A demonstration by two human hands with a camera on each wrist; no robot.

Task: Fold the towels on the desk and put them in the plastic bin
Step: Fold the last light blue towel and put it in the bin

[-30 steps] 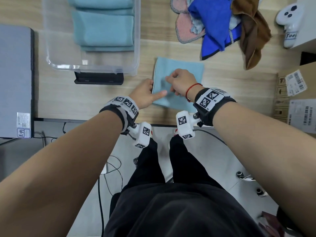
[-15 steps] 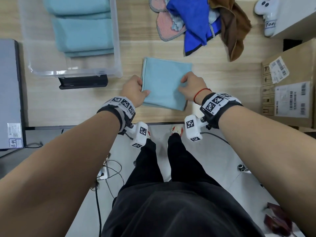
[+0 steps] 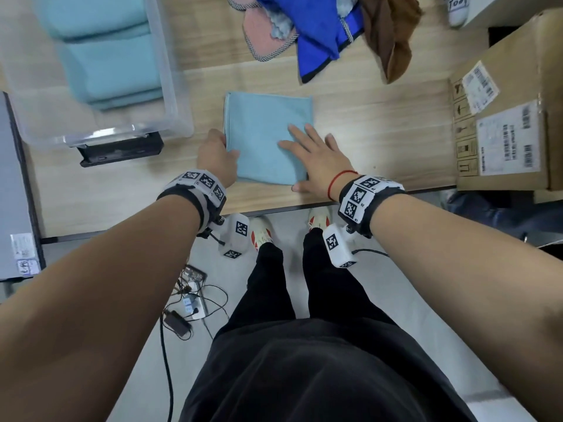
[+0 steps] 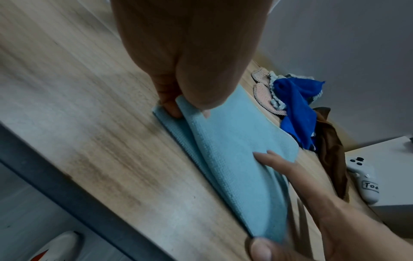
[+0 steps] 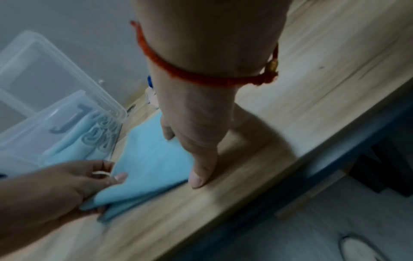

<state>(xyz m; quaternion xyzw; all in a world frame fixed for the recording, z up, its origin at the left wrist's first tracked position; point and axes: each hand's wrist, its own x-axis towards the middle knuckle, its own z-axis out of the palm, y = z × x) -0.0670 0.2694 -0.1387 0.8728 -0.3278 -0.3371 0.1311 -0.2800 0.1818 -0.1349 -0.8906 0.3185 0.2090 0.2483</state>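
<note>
A folded light blue towel point(image 3: 262, 132) lies on the wooden desk point(image 3: 365, 132) near its front edge. My left hand point(image 3: 217, 153) pinches the towel's left edge between thumb and fingers; the left wrist view shows the top layer point(image 4: 234, 150) lifted a little there. My right hand point(image 3: 316, 156) lies flat, fingers straight and spread, on the towel's right side point(image 5: 152, 159). The clear plastic bin point(image 3: 170, 95) stands at the back left with folded teal towels point(image 3: 103, 56) inside. A heap of unfolded towels point(image 3: 323, 25), pink, blue and brown, lies at the back.
A cardboard box point(image 3: 505, 117) stands at the desk's right end. A black flat object point(image 3: 122, 150) lies just in front of the bin. A white controller point(image 4: 362, 178) sits at the back right. A grey device point(image 3: 15, 193) fills the left edge. Cables lie on the floor point(image 3: 189, 303).
My right hand went from curled fingers at the towel's right edge to lying flat with spread fingers on it. The left hand keeps its pinch on the left edge. The camera has shifted nearer.
</note>
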